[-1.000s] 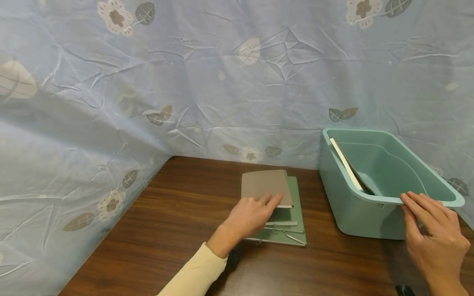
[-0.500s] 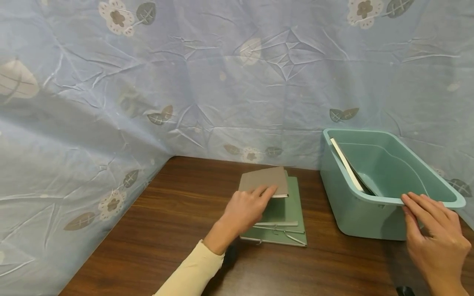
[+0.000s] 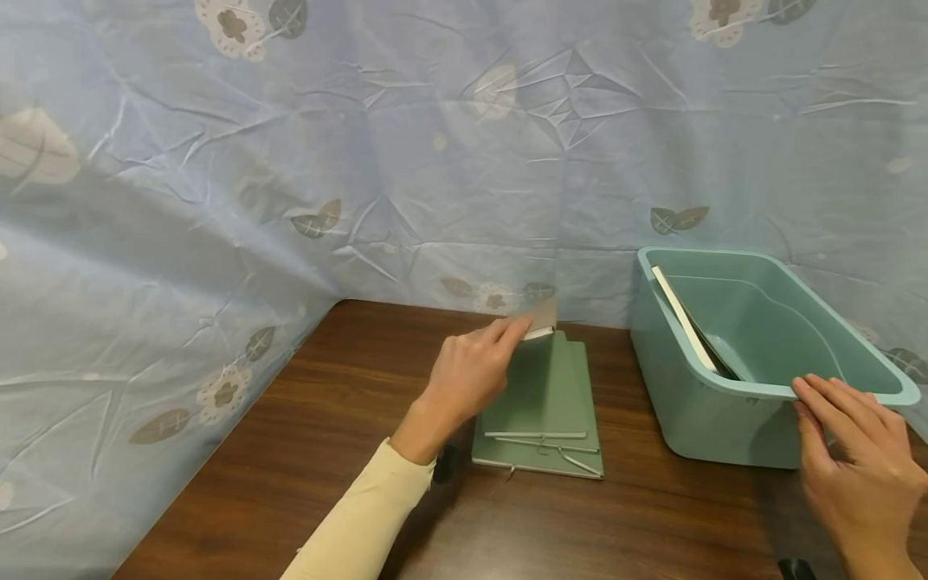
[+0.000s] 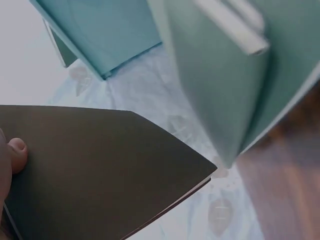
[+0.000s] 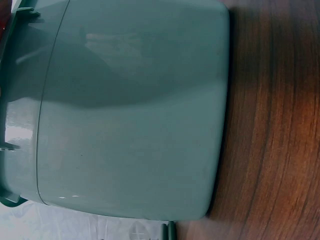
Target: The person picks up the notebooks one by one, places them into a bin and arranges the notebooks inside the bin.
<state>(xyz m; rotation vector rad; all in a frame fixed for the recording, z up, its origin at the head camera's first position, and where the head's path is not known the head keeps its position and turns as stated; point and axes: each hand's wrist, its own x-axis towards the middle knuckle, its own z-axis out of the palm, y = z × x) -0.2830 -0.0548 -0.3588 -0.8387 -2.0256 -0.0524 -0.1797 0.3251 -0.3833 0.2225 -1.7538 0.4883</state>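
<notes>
A grey-brown notebook [image 3: 540, 316] is held by its near edge in my left hand [image 3: 470, 372], raised and tilted above a stack of green notebooks [image 3: 547, 395]. In the left wrist view the notebook's dark cover [image 4: 110, 165] fills the lower left, with a fingertip [image 4: 18, 150] over its edge. The green stack has pale spines and ribbon ends facing me. My right hand [image 3: 859, 463] grips the near rim of a teal plastic bin [image 3: 754, 392], fingers over the top and thumb on the outside. The right wrist view shows the bin's outer wall [image 5: 135, 140].
Inside the bin, a thin book with a white edge [image 3: 683, 318] leans along the left wall. Everything stands on a dark wooden table [image 3: 348, 403]. A flowered, creased cloth [image 3: 435, 185] hangs behind and to the left.
My left hand has lifted the grey-brown notebook up and back off the green stack, tilting it and uncovering the green covers below. The right hand stays on the bin's rim.
</notes>
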